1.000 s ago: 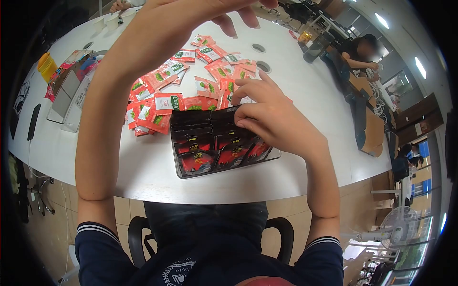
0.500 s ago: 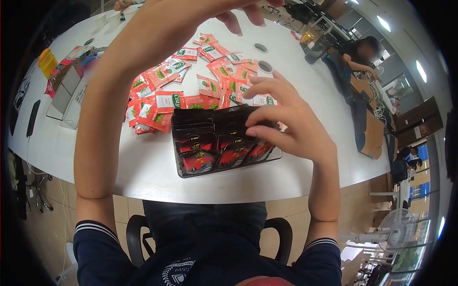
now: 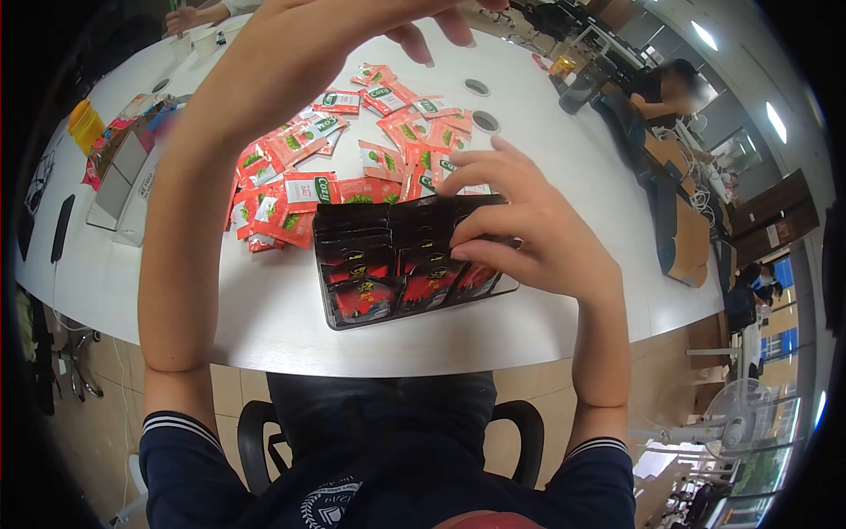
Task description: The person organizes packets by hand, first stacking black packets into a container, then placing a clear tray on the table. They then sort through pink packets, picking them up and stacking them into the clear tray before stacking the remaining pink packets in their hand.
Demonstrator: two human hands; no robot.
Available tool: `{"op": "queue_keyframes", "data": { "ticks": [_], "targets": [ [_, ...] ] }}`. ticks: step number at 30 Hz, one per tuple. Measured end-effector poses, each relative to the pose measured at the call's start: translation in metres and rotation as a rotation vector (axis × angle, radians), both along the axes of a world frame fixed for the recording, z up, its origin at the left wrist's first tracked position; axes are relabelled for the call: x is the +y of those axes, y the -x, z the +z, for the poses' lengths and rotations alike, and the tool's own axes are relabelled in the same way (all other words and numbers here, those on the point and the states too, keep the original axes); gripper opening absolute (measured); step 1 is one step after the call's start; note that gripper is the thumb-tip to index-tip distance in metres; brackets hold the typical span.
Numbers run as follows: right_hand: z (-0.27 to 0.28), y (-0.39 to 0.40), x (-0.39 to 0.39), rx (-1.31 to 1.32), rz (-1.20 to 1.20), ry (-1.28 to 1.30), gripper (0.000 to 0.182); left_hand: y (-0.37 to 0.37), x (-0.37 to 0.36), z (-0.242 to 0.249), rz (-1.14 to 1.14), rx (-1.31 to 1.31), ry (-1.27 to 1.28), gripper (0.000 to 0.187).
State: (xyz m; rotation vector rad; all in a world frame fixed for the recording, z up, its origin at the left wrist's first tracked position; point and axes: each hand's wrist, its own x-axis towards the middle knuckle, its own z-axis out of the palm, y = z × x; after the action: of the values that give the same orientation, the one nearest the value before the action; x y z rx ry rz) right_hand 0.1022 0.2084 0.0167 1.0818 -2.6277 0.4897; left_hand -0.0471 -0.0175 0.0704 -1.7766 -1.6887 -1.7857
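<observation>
1. Right hand [image 3: 542, 220], fingers loosely curved, sits further toward 4 o'clock than a second ago; grip unclear.
2. Black packets [image 3: 419, 264] stand at 5 o'clock from red packets [image 3: 304, 192].
3. Left hand [image 3: 348, 26], 12 o'clock: cut off, state untellable.

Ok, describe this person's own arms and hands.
The left sleeve and right sleeve are short, dark navy, and white-striped at the edge. Below them both arms are bare, with no watch or bracelet visible. The left hand, partly cut off by the frame, and the right hand show no gloves.
</observation>
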Motion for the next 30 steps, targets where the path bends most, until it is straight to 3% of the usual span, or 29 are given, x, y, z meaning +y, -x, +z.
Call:
{"op": "queue_keyframes", "data": {
  "ticks": [4, 5, 7, 9, 11, 14, 19, 20, 24, 25, 27, 30],
  "targets": [
    [0.008, -0.003, 0.016, 0.036, -0.024, 0.055, 0.011, -0.042, -0.008, 0.010, 0.184, -0.084, 0.160, 0.068],
    [0.012, -0.006, 0.026, 0.136, -0.070, 0.167, 0.010, -0.037, -0.019, 0.016, 0.170, -0.019, 0.270, 0.076],
    [0.014, -0.014, 0.051, 0.094, -0.191, 0.420, 0.017, -0.049, -0.029, -0.012, 0.204, 0.368, 0.370, 0.081],
    [0.000, -0.014, 0.076, -0.037, -0.255, 0.564, 0.025, -0.077, -0.029, -0.032, 0.216, 0.461, 0.583, 0.098],
    [-0.028, -0.016, 0.090, -0.133, -0.298, 0.664, 0.032, -0.098, -0.025, -0.055, 0.372, 0.583, 0.841, 0.111],
    [-0.067, -0.011, 0.097, -0.268, -0.295, 0.665, 0.047, -0.088, -0.032, -0.093, 0.404, 0.501, 0.930, 0.118],
    [-0.102, -0.012, 0.092, -0.610, -0.066, 0.771, 0.123, -0.093, -0.044, -0.098, 0.368, 0.182, 0.797, 0.119],
    [-0.104, -0.013, 0.091, -0.698, -0.026, 0.807, 0.155, -0.093, -0.048, -0.099, 0.367, 0.143, 0.738, 0.119],
    [-0.130, -0.014, 0.083, -0.542, 0.131, 0.736, 0.169, -0.101, -0.071, -0.120, 0.448, -0.087, 0.463, 0.116],
    [-0.125, -0.022, 0.076, -0.634, 0.126, 0.799, 0.167, -0.104, -0.072, -0.129, 0.463, -0.149, 0.351, 0.114],
    [-0.127, -0.026, 0.071, -0.565, 0.009, 0.735, 0.162, -0.107, -0.078, -0.136, 0.492, -0.059, 0.226, 0.106],
    [-0.113, -0.046, 0.070, -0.660, 0.021, 0.800, 0.158, -0.107, -0.088, -0.159, 0.593, 0.014, 0.087, 0.094]
  ]
}}
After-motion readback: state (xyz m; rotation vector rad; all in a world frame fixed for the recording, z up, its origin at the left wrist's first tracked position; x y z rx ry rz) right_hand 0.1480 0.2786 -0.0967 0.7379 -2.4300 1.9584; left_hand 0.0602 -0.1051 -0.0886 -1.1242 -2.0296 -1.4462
